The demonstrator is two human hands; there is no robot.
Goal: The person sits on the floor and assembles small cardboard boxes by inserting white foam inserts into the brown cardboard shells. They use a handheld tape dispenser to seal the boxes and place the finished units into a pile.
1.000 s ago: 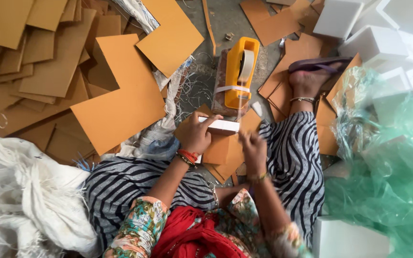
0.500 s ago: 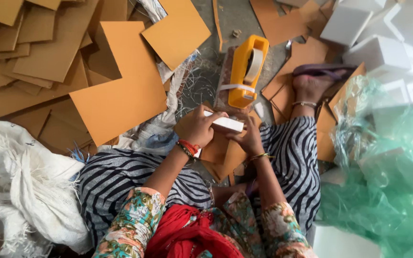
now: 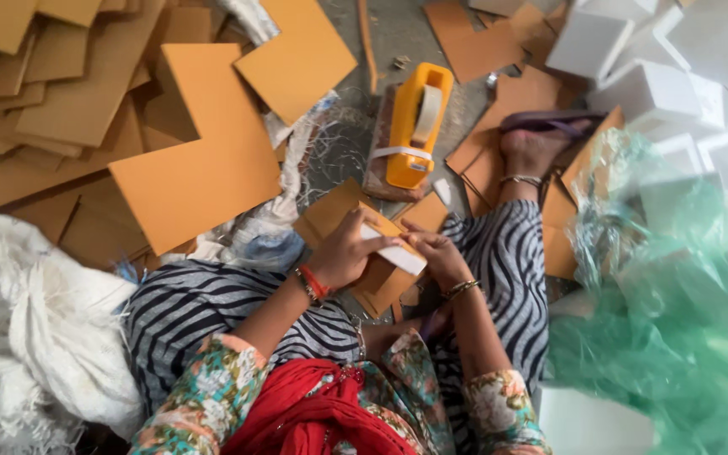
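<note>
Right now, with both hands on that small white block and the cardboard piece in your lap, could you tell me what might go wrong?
The left hand and right hand hold the small white foam block against a folded orange-brown cardboard piece over the lap; it could slip out of line. The yellow tape dispenser sits close ahead on loose cardboard and might tip when reached for. Loose sheets around the sandalled foot could slide underfoot.

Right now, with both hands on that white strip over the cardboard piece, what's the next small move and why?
Probably press the white strip flat along the cardboard piece. The left hand pins one end and the right hand sits at the other, so the strip looks placed but maybe not smoothed. The yellow tape dispenser stands just ahead, untouched.
</note>
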